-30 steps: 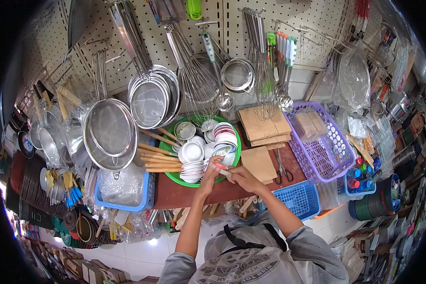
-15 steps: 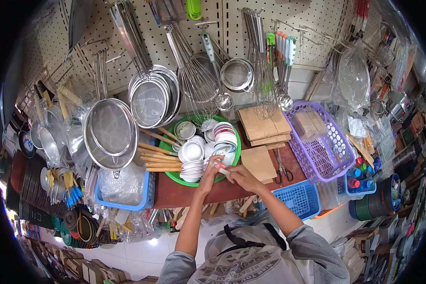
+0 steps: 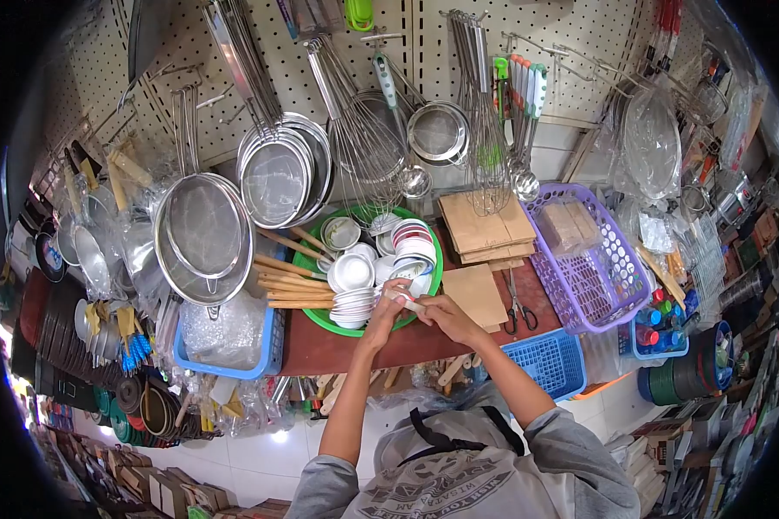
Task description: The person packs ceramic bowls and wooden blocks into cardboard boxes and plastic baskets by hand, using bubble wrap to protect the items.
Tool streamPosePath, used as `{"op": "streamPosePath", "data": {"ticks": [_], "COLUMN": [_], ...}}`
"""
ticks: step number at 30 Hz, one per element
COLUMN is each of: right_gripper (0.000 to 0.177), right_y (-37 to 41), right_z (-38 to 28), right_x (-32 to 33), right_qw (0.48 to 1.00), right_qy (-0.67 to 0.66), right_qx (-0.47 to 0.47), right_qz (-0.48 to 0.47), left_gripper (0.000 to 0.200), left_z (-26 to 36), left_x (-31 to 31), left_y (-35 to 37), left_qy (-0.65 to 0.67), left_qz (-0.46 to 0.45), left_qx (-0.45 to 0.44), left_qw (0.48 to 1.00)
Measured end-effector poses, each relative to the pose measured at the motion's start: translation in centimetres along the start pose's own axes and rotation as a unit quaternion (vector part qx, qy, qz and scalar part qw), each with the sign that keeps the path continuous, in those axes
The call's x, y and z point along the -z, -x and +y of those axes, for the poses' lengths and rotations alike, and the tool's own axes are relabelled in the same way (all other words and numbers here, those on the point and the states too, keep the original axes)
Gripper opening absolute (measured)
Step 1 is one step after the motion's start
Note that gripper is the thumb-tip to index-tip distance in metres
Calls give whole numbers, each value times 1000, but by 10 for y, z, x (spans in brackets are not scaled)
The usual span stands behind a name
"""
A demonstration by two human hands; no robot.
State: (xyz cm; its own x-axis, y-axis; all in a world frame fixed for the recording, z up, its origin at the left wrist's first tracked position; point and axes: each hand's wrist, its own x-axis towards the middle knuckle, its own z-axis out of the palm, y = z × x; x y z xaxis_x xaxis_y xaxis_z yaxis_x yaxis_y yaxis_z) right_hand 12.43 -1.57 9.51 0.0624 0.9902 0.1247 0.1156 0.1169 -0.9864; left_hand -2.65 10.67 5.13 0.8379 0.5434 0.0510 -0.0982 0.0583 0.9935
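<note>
Over the front edge of a green basin point(image 3: 331, 329), my left hand point(image 3: 384, 318) and my right hand point(image 3: 447, 318) meet with fingers bent round a small pale item point(image 3: 407, 301), too small to identify. Stacked small white bowls point(image 3: 353, 304) fill the basin beside my left hand. Wooden handles point(image 3: 299, 291) stick out over the basin's left rim. Brown paper point(image 3: 476, 294) lies just right of my right hand, with black scissors point(image 3: 518, 310) beyond it.
A purple basket point(image 3: 584, 277) stands at the right, a blue basket point(image 3: 545, 363) below it. Another blue basket point(image 3: 273, 342) with plastic-wrapped goods is at the left. Strainers point(image 3: 203, 233) and whisks point(image 3: 355, 130) hang from the pegboard. More brown paper point(image 3: 486, 227) lies behind.
Both hands remain together over the basin's front edge, with slightly shifted fingers. The reddish part seen on the small item earlier no longer shows. The view has shifted slightly.
</note>
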Motion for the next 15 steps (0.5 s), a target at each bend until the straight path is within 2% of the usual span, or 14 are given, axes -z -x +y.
{"op": "streamPosePath", "data": {"ticks": [4,7,8,10,11,13,15], "right_gripper": [25,26,27,27,27,24,23], "right_y": [4,4,4,7,9,9,10], "right_z": [-25,-24,-19,-11,-8,-9,-16], "right_x": [-8,-9,-9,-3,0,-1,-4], "right_qw": [1000,999,999,1000,998,999,1000], "right_qy": [-18,-9,-3,30,46,36,14], "right_qx": [7,38,51,-7,-36,-18,0], "right_qz": [-4,2,6,-4,-8,-6,1], "left_gripper": [60,59,59,62,58,52,51], "left_z": [8,6,5,9,12,23,17], "left_x": [-2,1,0,-4,-6,-12,-9], "left_y": [2,1,2,3,4,6,4], "left_qy": [158,185,103,-63,-65,-69,97], "left_qz": [-11,-33,-20,5,8,15,-3], "left_qx": [23,25,-1,-54,-48,-36,3], "left_qw": [987,982,995,997,997,997,995]}}
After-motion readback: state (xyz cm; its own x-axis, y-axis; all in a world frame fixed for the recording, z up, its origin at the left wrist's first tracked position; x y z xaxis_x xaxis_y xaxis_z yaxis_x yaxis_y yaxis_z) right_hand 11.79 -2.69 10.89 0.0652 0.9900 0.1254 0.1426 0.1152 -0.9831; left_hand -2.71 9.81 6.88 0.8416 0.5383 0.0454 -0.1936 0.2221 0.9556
